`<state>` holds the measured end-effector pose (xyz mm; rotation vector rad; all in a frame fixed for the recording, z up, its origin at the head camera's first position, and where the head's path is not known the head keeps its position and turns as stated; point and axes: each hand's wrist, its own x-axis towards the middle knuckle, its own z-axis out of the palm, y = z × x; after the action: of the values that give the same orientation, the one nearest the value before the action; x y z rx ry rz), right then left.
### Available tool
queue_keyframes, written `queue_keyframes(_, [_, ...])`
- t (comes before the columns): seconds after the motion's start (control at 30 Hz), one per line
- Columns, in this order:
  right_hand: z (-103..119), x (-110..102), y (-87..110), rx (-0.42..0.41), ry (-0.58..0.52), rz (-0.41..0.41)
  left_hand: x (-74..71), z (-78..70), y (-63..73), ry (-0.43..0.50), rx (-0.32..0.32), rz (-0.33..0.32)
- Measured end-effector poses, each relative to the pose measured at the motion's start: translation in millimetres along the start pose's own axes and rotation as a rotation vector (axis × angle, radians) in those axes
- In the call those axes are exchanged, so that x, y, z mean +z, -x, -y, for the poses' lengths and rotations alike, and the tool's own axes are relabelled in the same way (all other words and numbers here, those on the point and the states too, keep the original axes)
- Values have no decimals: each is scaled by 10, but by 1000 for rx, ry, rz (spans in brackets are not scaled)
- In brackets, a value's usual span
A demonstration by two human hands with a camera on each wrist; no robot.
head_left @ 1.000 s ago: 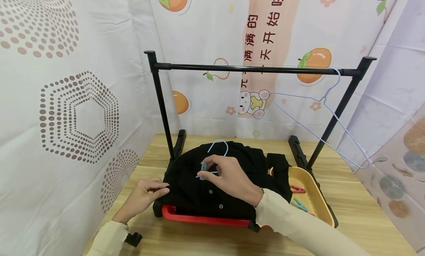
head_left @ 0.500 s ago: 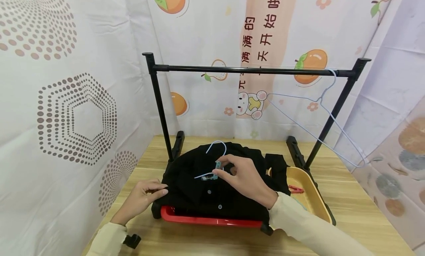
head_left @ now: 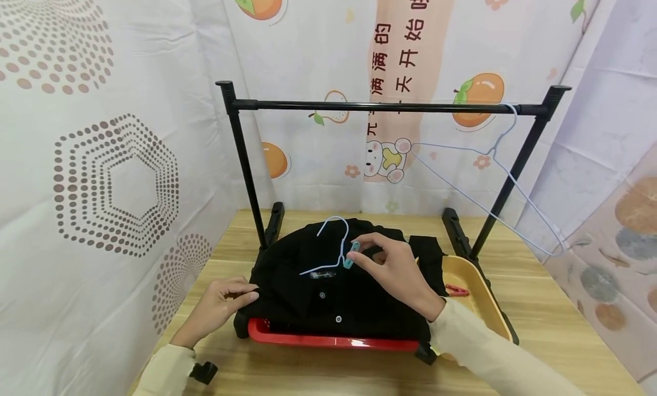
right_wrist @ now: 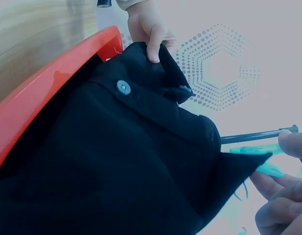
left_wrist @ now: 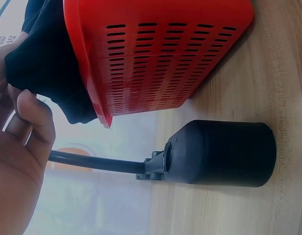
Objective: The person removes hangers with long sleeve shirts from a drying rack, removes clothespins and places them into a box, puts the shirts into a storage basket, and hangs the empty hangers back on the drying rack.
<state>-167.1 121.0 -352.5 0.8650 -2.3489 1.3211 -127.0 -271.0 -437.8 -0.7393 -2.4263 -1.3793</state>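
Note:
A black buttoned shirt [head_left: 287, 299] lies bunched over the red basket [head_left: 333, 343], its collar towards the middle. My left hand [head_left: 218, 307] pinches the garment's left edge between thumb and fingers, as the left wrist view also shows. Between thumb and fingers of my right hand [head_left: 397, 267] is a teal clothespin [head_left: 352, 254], right of a pale blue hanger [head_left: 343, 245]. The hanger's hook and left arm show above the shirt; its right side is hidden. In the right wrist view, the clothespin [right_wrist: 268, 169] overlaps a pointed collar tip; whether it bites the cloth I cannot tell.
A black rack with a crossbar [head_left: 380, 106] stands over the basket. Another blue hanger [head_left: 493, 150] hangs at the bar's right end. To the right, a yellow tray [head_left: 487, 287] holds a red clothespin [head_left: 457, 290]. Printed curtains surround the wooden table [head_left: 554, 316].
My right hand has moved right with the teal clothespin, from the hanger's left arm past its neck. The hanger's neck and left arm are now exposed. My left hand keeps its hold.

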Motion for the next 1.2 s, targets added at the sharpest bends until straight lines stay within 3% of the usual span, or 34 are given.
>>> queue_keyframes(0.73, [-218,-284,146,148,77,-38,-16,20,5,-12,17,-18])
queue_keyframes(1.2, [-430,-472,239,197,139,-71,-4,45,10,8,16,-15])
